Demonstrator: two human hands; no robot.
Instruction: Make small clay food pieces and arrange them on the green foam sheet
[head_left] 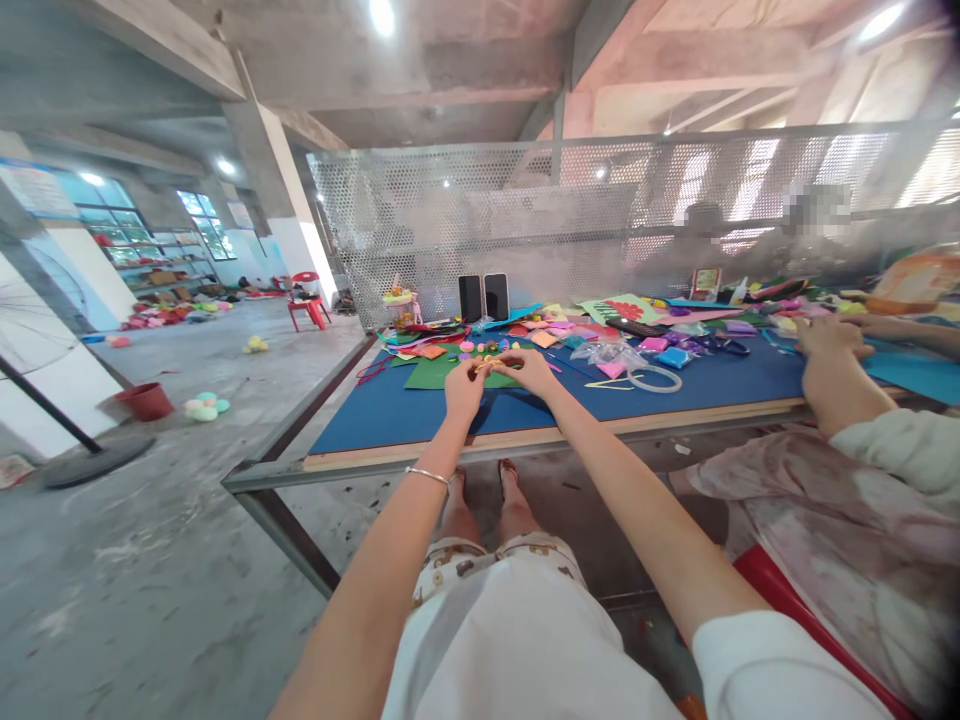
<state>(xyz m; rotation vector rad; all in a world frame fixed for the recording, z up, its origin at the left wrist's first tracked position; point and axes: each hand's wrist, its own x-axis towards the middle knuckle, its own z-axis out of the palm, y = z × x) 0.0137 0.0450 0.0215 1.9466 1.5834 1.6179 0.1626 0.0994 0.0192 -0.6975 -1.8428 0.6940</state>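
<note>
Fingers of the left hand and the right hand converge at their tips, pinched on a small yellow-orange piece of indistinct material. Beneath and to either side of the fingers lies a flat green sheet, resting on a matt blue tabletop. Just beyond them sits a cluster of small, rounded, multicoloured pieces; farther beyond stand two upright phones with dark screens. To the fingers' right are a crumpled clear plastic bag and, farther right, a translucent ring. Stage of work, as judged from the arrangement: several rounded pieces appear already formed, whereas the yellow-orange one, not yet set down, seems unfinished. Fingertips largely hide its shape, so how much handling is left cannot be told.
</note>
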